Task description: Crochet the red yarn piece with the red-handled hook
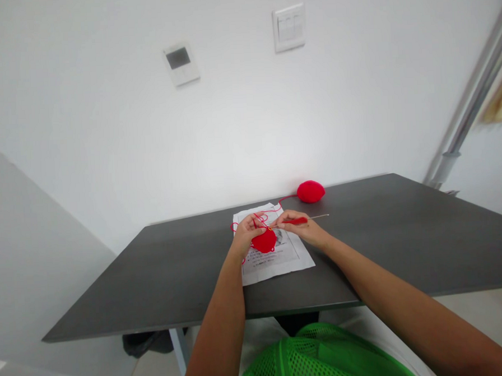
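Observation:
Pinched in my left hand [248, 231] is a round red crochet piece [264, 241], with loops of red yarn around the fingers. My right hand [297, 226] is closed on a crochet hook [297, 221] with a red handle; its thin metal end sticks out to the right. The hook's other tip meets the upper edge of the piece, where a small yellow ring-like marker [270, 228] shows. Under both hands lies a printed paper sheet [297, 258]. A strand runs back from my left hand to a red yarn ball [310, 191].
The dark grey table [188, 270] meets a white wall at the back. On that wall are a thermostat panel [181, 63] and a light switch [289, 28]. A grey pipe [477, 103] stands at the right. Below the table's left side is a black bag [147, 344].

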Demonstrator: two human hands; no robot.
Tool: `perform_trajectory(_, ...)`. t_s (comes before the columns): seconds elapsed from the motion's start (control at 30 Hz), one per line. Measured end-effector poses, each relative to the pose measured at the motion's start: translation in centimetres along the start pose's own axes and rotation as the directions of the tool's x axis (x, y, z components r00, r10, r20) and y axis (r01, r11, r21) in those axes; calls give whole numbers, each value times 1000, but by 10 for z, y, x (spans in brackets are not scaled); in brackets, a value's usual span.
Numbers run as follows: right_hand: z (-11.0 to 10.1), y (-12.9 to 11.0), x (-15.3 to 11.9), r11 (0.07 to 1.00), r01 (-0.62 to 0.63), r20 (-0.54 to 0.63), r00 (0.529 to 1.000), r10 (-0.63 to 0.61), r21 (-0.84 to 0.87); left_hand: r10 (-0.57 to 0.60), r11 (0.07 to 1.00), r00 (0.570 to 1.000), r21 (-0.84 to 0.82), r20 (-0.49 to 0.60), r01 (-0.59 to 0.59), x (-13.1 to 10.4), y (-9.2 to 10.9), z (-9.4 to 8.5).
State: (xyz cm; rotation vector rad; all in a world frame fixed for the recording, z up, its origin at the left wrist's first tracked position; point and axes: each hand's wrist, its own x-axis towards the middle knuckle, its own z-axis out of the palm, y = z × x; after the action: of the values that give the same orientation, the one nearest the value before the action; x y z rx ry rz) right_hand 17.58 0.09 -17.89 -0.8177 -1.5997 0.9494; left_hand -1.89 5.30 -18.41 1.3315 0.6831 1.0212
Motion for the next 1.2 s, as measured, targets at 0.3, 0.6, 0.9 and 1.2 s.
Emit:
perform_trajectory(0.3, 0, 0, -1, 996, 59, 34, 998, -57, -74, 33, 999, 999, 28, -18, -33, -1, 3, 2)
perform_trajectory(0.6, 3, -3, -3, 984, 59, 48, 998, -51, -170, 62, 995, 998, 83, 11, -62, 0, 2, 3)
perform_trajectory(0.9, 4, -4, -2, 977, 76, 32, 997, -71, -198, 86, 986, 996, 144, -24, -82, 1, 2, 4)
perform_trajectory(1.2, 7, -1, -2, 944, 146, 45, 989, -139, -297, 139, 977, 987, 175, -80, -123, 4, 2, 7)
